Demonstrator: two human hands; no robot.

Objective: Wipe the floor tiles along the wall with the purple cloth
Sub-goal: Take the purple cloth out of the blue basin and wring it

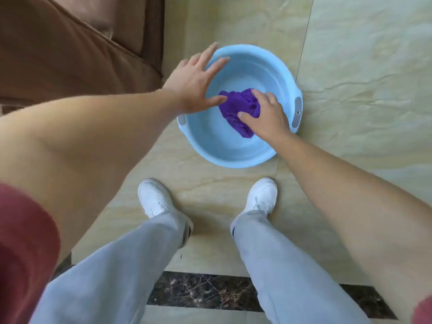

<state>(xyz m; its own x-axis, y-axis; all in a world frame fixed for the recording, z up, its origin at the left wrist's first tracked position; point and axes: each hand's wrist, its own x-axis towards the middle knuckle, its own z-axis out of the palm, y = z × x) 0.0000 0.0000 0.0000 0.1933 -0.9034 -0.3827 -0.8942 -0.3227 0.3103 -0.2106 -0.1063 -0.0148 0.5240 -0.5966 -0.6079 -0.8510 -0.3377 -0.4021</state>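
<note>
The right hand [264,118] is clenched on the purple cloth [240,108], bunched inside the blue basin [210,141]. The left hand [194,83] hovers released, fingers spread over the basin's near rim. The cloth looks soft and limp (probably wet, so heavier and drippy); gathering it by the middle should control it best. Floor tiles [350,66] surround the basin.
</note>
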